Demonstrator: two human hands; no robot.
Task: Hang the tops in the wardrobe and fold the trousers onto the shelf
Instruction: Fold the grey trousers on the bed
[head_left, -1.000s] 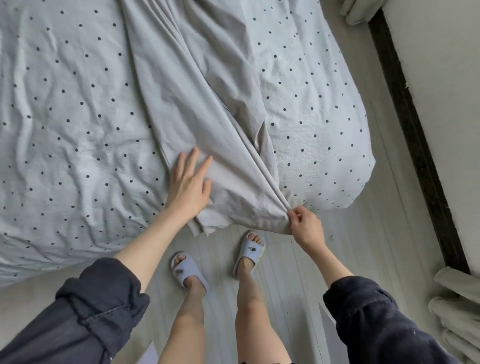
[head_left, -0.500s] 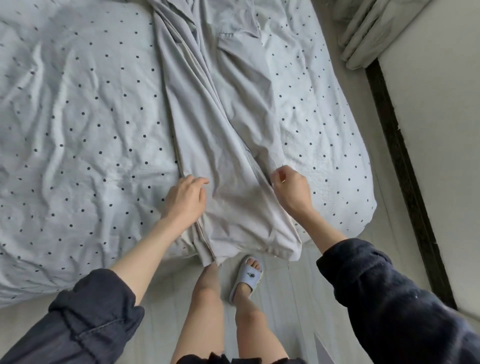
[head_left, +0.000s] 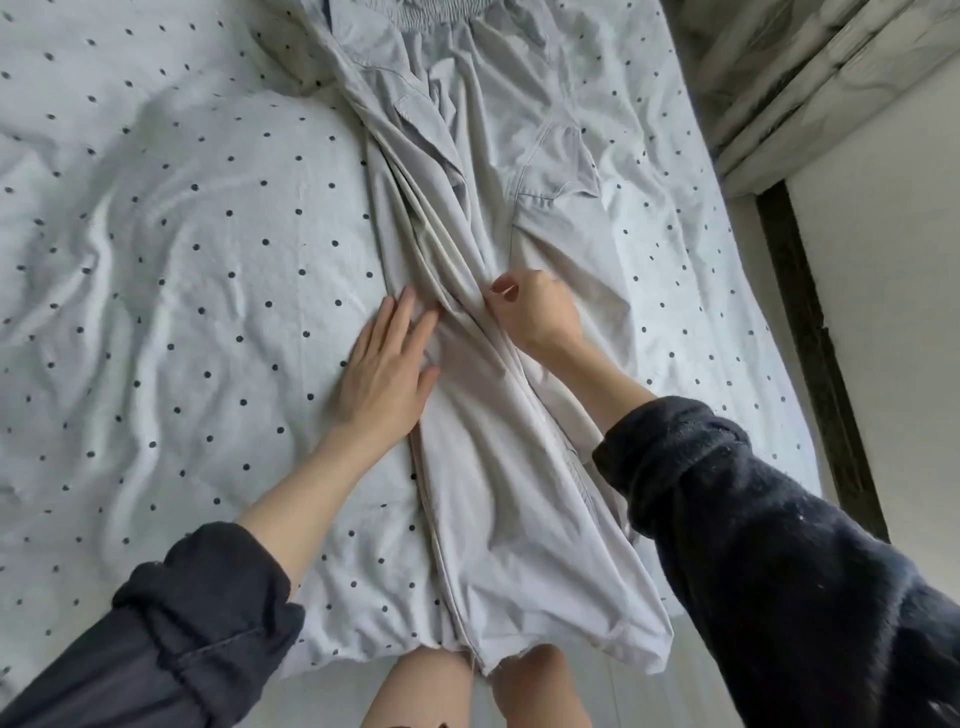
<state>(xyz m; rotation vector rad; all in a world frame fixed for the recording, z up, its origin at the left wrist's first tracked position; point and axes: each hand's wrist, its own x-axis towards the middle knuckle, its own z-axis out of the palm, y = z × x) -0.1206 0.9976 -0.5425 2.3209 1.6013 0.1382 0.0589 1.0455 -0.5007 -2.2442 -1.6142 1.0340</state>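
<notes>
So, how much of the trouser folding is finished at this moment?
Done: the grey trousers lie lengthwise on the dotted bed. In hand: the left hand presses flat on one leg while the right hand pinches a crease. Left: no cross fold is made, and neither shelf nor wardrobe is in view.

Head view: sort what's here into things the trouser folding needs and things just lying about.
In use:
- grey trousers, spread lengthwise on the bed
- left hand, flat on the trouser leg
- right hand, pinching a fold of the fabric

Just there:
- polka-dot bedsheet
- curtain at upper right
- dark skirting strip along the wall
</notes>
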